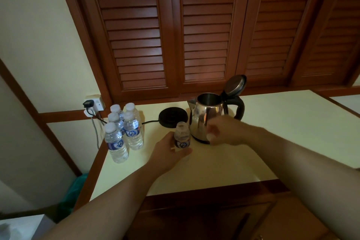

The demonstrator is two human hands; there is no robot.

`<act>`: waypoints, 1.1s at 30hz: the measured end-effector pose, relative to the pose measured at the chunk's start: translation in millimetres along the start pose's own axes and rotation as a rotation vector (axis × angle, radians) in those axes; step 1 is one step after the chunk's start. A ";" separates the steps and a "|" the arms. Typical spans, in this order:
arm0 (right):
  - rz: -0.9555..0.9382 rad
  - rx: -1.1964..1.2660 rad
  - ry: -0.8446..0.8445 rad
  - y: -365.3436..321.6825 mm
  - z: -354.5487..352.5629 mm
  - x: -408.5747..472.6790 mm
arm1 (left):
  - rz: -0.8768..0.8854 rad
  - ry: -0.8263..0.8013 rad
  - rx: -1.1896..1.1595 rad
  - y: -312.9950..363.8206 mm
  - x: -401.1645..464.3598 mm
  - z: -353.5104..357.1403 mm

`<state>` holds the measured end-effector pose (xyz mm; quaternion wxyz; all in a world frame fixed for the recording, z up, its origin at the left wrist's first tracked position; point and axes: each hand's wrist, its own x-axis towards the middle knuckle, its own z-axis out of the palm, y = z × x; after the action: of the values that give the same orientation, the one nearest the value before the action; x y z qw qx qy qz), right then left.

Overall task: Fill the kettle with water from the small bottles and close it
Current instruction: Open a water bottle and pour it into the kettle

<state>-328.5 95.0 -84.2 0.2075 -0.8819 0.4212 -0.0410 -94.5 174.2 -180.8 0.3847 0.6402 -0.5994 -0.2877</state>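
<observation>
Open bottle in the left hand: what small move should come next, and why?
Probably lift the open bottle and tip it over the kettle. Its cap appears to be off, the left hand grips it upright on the counter, and the kettle's lid stands open, the kettle off its base. The right hand looks blurred; a cap in it can't be confirmed.

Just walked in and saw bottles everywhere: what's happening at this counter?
A person is getting ready to fill a steel kettle, which stands on the counter with its lid flipped open, off its black base. The left hand holds an uncapped small bottle upright on the counter. The right hand, blurred, is in front of the kettle, apparently holding the cap. Five capped bottles wait at the left.
</observation>
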 end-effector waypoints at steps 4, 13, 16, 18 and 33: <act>0.083 -0.011 -0.025 25.4 52.5 -3.3 | 0.006 0.021 -0.054 1.0 0.0 3.2; 0.217 -0.062 0.041 63.4 60.7 -0.7 | 0.129 0.137 -0.047 36.3 32.3 -17.5; 0.236 -0.148 0.033 79.2 67.0 -3.3 | 0.147 0.160 0.011 65.3 47.7 -34.7; 0.224 -0.147 0.054 87.9 74.7 -8.8 | 0.169 0.175 0.050 80.9 56.3 -43.7; 0.214 0.030 0.205 94.6 97.9 -31.7 | 0.351 0.075 0.843 118.8 120.8 -76.9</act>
<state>-393.3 98.7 -208.0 0.1799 -0.8199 0.5312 -0.1147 -81.7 67.8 -28.7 0.1551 0.6396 -0.7492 0.0744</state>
